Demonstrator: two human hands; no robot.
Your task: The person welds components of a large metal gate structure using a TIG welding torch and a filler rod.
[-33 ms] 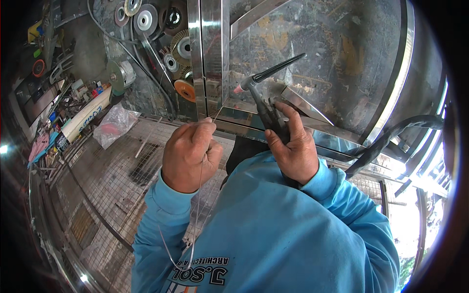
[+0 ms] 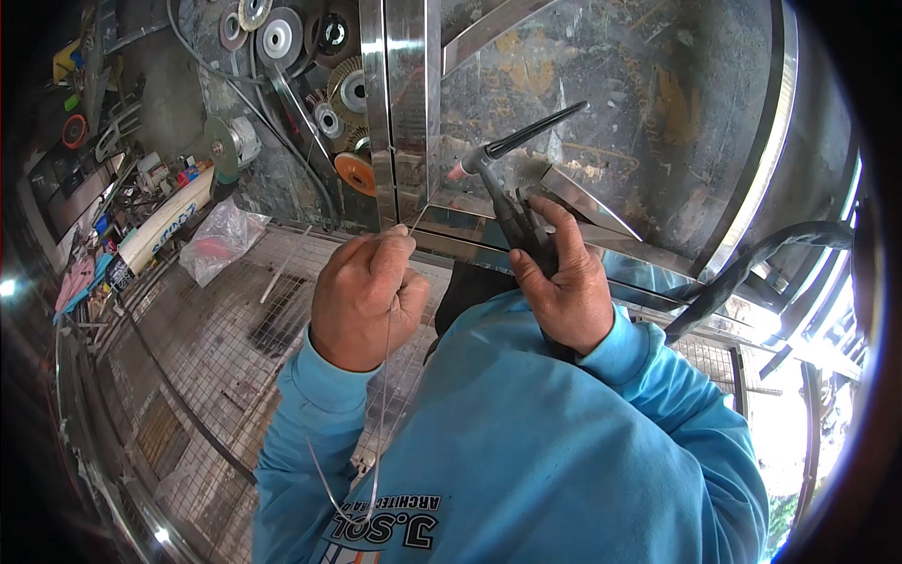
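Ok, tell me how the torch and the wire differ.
The torch is thick and mostly black with a pink tip; the wire is thin and pale. The torch has an angled head, while the wire bends back up in a hook at its lower end. The right hand holds the torch; the left hand holds the wire. Both are hand-held.

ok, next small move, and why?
Probably ease the torch in the right hand toward the upper end of the thin wire: the left hand holds that end close to the metal frame, while the pink nozzle sits apart from the wire.
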